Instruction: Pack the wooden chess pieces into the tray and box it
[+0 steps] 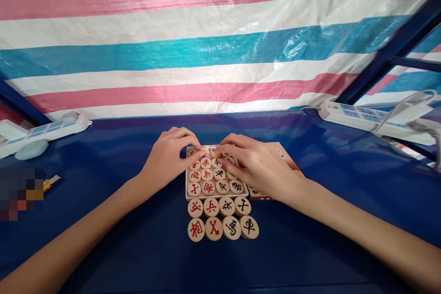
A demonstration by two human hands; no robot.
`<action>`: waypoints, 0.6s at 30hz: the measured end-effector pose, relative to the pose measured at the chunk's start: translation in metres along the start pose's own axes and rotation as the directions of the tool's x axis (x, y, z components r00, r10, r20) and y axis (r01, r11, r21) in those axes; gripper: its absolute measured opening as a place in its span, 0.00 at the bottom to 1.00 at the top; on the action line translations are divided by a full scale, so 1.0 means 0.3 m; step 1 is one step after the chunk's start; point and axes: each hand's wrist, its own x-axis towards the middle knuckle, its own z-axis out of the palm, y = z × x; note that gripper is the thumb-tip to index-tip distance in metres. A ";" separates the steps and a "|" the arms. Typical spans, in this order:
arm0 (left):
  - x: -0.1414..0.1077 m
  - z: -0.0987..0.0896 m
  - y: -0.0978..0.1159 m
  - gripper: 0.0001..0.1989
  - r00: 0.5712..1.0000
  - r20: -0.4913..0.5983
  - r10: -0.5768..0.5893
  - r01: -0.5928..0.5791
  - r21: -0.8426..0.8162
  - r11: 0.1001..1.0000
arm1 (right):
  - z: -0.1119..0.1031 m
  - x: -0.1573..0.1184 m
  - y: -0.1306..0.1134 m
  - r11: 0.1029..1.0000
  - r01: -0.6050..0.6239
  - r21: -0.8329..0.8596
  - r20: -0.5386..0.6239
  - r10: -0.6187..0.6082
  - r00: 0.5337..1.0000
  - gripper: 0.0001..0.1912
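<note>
A shallow white tray (pixel 217 198) holds rows of round wooden Chinese chess pieces with red and black characters. My left hand (pixel 172 154) is at its far left, thumb and forefinger closed on a Chinese chess piece (pixel 205 150) in the far row. Beside it, my right hand (pixel 257 161) reaches over the tray's right side, fingers closed at another Chinese chess piece (pixel 214 152). Its fingers hide some pieces on that side. In front of the tray, two rows of pieces stand on the table, red ones such as this piece (pixel 196 229) left, black ones such as this piece (pixel 249 227) right.
A brown printed box (pixel 280 154) lies under my right wrist. White power strips stand at the back left (pixel 51 129) and back right (pixel 365 117). A pale mouse-shaped object (pixel 32 149) and a yellow cutter (pixel 51 183) lie left on the blue table (pixel 138 248). A striped sheet (pixel 206 50) hangs behind.
</note>
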 end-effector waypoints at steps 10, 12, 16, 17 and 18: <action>0.004 0.005 -0.008 0.03 0.998 -0.060 -0.015 0.011 -0.068 0.998 | -0.018 -0.008 -0.001 0.998 0.066 0.010 0.019 -0.066 0.998 0.15; 0.005 0.006 -0.009 0.03 0.999 -0.036 -0.006 0.005 -0.040 0.999 | -0.022 -0.011 -0.003 0.996 0.085 0.001 0.032 -0.085 0.996 0.15; 0.004 0.004 0.000 0.05 0.999 -0.030 0.022 -0.021 0.026 0.999 | -0.025 -0.014 -0.001 0.994 0.106 0.001 0.057 -0.106 0.993 0.15; 0.003 0.004 0.005 0.05 0.999 -0.040 0.031 -0.030 0.040 0.999 | -0.025 -0.014 0.000 0.994 0.112 0.002 0.058 -0.112 0.992 0.15; 0.002 0.003 0.009 0.05 0.998 -0.051 0.039 -0.037 0.052 0.998 | -0.025 -0.014 0.001 0.993 0.117 0.001 0.056 -0.117 0.992 0.15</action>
